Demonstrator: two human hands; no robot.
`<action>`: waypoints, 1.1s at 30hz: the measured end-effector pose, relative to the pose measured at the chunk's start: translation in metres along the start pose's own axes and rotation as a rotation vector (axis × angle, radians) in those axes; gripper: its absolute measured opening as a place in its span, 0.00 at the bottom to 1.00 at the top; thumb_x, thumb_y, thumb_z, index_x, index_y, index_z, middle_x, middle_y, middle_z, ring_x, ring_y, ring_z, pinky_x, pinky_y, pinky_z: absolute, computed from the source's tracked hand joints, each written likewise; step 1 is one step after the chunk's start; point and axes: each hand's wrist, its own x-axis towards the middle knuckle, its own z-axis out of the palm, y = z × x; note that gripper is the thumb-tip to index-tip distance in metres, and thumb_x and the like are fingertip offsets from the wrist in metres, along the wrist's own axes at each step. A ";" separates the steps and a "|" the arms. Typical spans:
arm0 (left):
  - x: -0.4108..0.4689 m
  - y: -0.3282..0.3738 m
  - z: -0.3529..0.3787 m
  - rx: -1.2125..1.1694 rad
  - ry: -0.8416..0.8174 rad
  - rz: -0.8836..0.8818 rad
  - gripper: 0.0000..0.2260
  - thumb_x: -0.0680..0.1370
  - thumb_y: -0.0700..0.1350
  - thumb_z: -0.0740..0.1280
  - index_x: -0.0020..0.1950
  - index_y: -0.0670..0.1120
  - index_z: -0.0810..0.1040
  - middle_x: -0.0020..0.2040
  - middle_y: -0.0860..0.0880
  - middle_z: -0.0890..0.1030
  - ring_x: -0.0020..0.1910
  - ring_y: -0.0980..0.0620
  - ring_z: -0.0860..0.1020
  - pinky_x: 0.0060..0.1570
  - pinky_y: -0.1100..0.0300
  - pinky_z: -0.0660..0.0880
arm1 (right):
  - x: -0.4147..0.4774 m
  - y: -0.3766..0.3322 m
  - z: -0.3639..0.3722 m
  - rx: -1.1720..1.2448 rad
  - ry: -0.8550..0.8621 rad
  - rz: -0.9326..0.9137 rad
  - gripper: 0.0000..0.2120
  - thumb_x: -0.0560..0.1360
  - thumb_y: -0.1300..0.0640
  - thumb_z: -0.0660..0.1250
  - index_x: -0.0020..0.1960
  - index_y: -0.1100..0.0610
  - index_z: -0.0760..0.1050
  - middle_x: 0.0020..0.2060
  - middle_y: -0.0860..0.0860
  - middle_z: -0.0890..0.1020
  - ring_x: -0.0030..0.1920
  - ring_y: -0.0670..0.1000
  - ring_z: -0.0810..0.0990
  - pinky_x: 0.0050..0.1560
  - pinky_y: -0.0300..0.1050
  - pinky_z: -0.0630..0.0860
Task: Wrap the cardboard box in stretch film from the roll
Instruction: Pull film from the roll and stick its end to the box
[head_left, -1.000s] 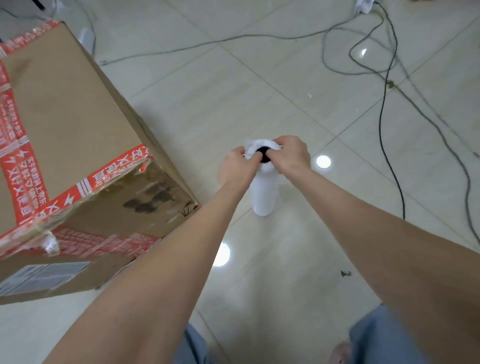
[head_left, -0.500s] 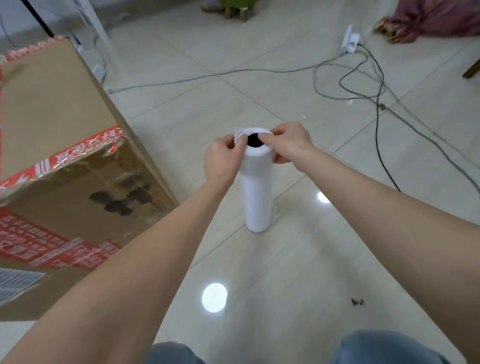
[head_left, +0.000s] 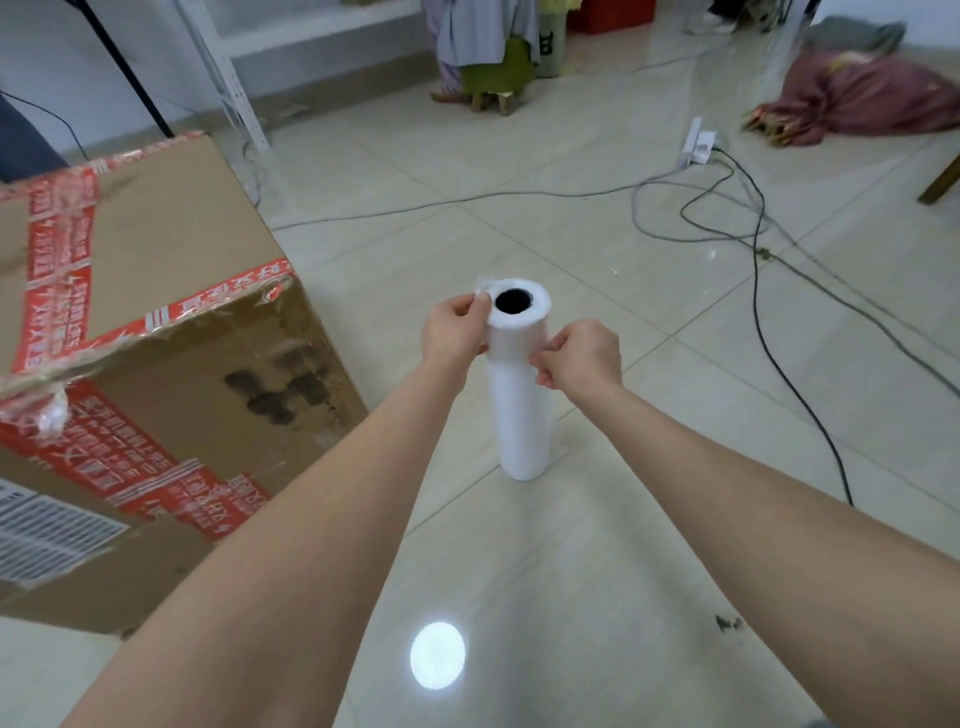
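A white roll of stretch film (head_left: 521, 415) stands upright on the tiled floor, its dark core hole facing up. My left hand (head_left: 454, 332) pinches a loose flap of film at the roll's top left rim. My right hand (head_left: 582, 358) pinches the film on the roll's right side, a little below the top. A large brown cardboard box (head_left: 140, 291) with red printed tape on its edges sits on the floor to the left, apart from the roll.
Black and grey cables (head_left: 753, 244) trail across the floor to a white power strip (head_left: 698, 148) at the back right. A pink cloth heap (head_left: 857, 104) lies far right. A stool with draped clothes (head_left: 488, 62) and a white rack leg (head_left: 228, 78) stand at the back.
The view has tilted up, showing more of the room. My right hand has slid from the roll's top rim down its right side. My left hand stays at the top rim.
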 end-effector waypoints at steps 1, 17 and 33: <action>-0.001 -0.001 0.000 -0.014 0.004 0.000 0.09 0.79 0.45 0.63 0.54 0.44 0.80 0.36 0.53 0.75 0.35 0.56 0.73 0.36 0.62 0.77 | -0.003 0.004 0.003 0.033 0.004 0.008 0.06 0.68 0.62 0.70 0.34 0.59 0.75 0.26 0.53 0.81 0.33 0.54 0.84 0.45 0.53 0.82; -0.015 -0.015 -0.042 0.156 -0.255 -0.132 0.18 0.71 0.61 0.70 0.44 0.45 0.77 0.41 0.50 0.81 0.37 0.54 0.82 0.35 0.60 0.79 | -0.062 -0.013 0.026 -0.275 -0.074 -0.425 0.10 0.76 0.56 0.63 0.41 0.57 0.80 0.35 0.53 0.83 0.39 0.54 0.82 0.43 0.48 0.78; -0.003 -0.025 -0.073 0.431 -0.001 -0.026 0.04 0.76 0.41 0.68 0.41 0.45 0.79 0.33 0.51 0.77 0.25 0.55 0.74 0.25 0.64 0.69 | -0.024 -0.047 -0.004 -0.584 0.211 -0.290 0.33 0.66 0.35 0.69 0.64 0.51 0.66 0.59 0.53 0.70 0.58 0.57 0.71 0.48 0.48 0.67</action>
